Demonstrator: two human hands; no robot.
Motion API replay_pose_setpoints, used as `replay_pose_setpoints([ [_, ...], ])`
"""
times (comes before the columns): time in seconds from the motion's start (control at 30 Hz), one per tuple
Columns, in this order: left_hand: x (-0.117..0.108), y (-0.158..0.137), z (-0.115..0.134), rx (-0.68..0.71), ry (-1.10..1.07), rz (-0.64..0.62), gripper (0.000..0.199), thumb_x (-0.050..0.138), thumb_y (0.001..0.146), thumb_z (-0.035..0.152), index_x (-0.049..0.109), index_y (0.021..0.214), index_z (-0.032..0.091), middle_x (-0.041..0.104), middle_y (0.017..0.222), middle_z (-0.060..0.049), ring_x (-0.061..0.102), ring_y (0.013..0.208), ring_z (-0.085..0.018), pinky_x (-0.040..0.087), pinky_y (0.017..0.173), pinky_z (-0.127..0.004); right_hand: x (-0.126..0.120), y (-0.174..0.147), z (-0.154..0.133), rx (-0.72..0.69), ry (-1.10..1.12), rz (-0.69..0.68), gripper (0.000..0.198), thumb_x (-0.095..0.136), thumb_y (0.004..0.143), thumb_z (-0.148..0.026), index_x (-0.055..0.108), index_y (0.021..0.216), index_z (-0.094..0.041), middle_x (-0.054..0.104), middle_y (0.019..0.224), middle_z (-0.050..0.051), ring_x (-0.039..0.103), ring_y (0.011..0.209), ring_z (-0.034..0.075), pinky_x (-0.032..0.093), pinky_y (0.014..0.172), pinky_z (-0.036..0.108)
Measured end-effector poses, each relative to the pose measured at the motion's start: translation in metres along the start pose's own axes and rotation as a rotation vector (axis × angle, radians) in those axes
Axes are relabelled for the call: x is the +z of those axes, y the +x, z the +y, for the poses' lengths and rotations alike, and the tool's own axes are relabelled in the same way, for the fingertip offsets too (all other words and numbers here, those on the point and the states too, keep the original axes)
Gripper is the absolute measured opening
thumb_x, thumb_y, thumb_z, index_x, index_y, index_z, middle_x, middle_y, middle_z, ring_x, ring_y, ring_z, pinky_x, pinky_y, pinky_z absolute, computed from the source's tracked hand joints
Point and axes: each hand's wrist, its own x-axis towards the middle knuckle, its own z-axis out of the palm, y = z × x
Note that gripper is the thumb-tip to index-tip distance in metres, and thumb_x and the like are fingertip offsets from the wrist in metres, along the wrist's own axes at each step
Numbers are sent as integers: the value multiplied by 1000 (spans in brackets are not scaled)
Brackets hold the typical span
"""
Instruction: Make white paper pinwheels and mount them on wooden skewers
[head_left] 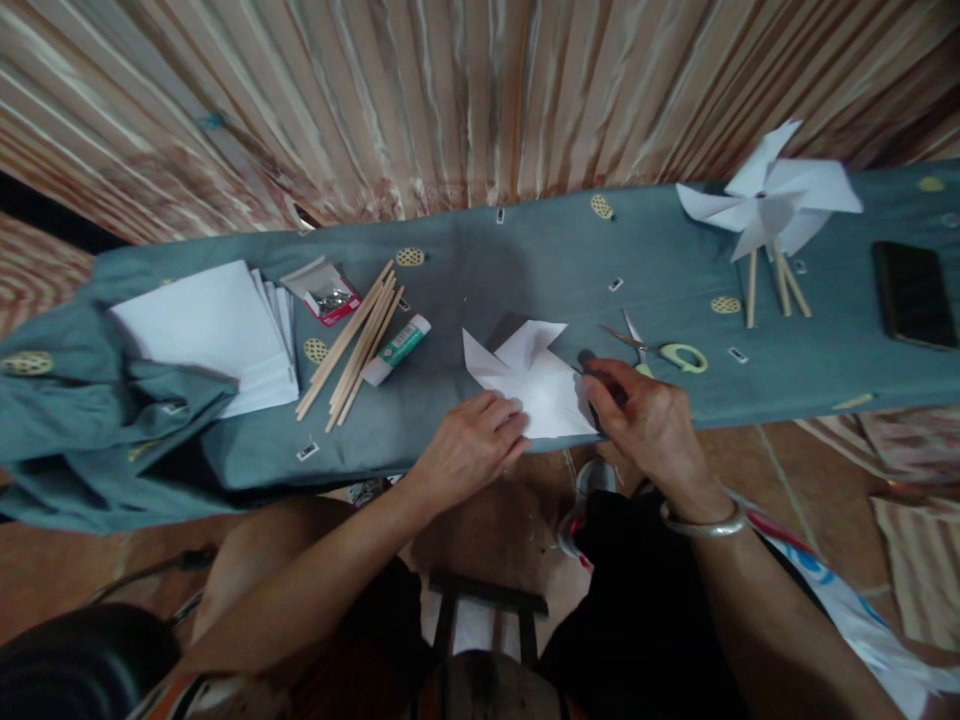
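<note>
the light is dim and the view slightly soft, with a faint shadow on the grey-green cloth (525,265) beyond the white paper (551,400), whose middle glows brightest, while the striped curtain (450,100) fans outward in wide-angle distortion and the lower left corner sinks near black.

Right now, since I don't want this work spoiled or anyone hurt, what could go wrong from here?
The folded white paper lies right at the front edge of the cloth-covered table, so it might slip off if the left hand lets go. The scissors lie with blades apart just beyond the right hand; reaching forward could bring a nick. The open box of small metal pieces might spill if bumped.
</note>
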Motion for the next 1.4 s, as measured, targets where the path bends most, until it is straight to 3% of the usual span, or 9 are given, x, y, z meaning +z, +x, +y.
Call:
replay_pose_setpoints([
  [0.17, -1, -1, -1, 1, -23, 70, 18, 48, 97, 20, 65, 100, 12, 69, 92, -7, 63, 86, -18, 56, 76, -31, -6, 1, 7, -100, 252, 35, 28, 51, 91, -25, 71, 111, -23, 74, 114, 7, 68, 108, 25, 53, 97, 45],
  [0.3, -1, -2, -2, -16, -19, 62, 21, 46, 98, 19, 65, 98, 13, 69, 90, -7, 63, 85, -17, 56, 76, -31, -2, 0, 12, -183, 408, -91, 33, 56, 86, -19, 71, 113, -30, 52, 147, 2, 46, 138, 26, 39, 112, 53],
  [0.37, -2, -2, -1, -7, -14, 65, 20, 47, 98, 19, 65, 97, 12, 69, 89, -7, 63, 84, -18, 56, 75, -31, 1, -1, 13, -188, 470, -164, 31, 61, 84, -21, 72, 110, -32, 44, 153, -1, 37, 144, 27, 35, 115, 55],
  [0.5, -2, -2, 1, 14, -13, 62, 18, 48, 97, 18, 65, 96, 12, 69, 89, -7, 62, 82, -18, 56, 74, -31, 3, 0, 10, -152, 574, -209, 13, 67, 84, -30, 76, 93, -31, 48, 150, -1, 41, 142, 29, 32, 117, 55],
  [0.63, -1, -4, 3, 9, -16, 40, 17, 48, 97, 18, 65, 97, 12, 70, 89, -7, 62, 82, -18, 57, 75, -32, 8, 4, 5, -130, 586, -167, 9, 67, 85, -35, 75, 87, -29, 55, 144, 1, 45, 138, 29, 34, 116, 55],
  [0.9, 1, -7, 7, -3, -97, -1, 38, 40, 98, 12, 43, 136, 14, 68, 110, -8, 64, 98, -17, 57, 87, -34, 25, -2, -9, -233, 298, -14, 12, 63, 88, -32, 72, 86, -23, 57, 141, 8, 38, 142, 32, 35, 115, 57],
  [1.4, 3, -6, 8, 24, -132, 1, 23, 43, 98, 14, 58, 115, 11, 67, 105, -9, 60, 98, -19, 56, 89, -35, 31, -8, -14, -202, 191, 35, 8, 63, 88, -28, 70, 92, -30, 54, 139, 0, 39, 141, 31, 37, 114, 59],
])
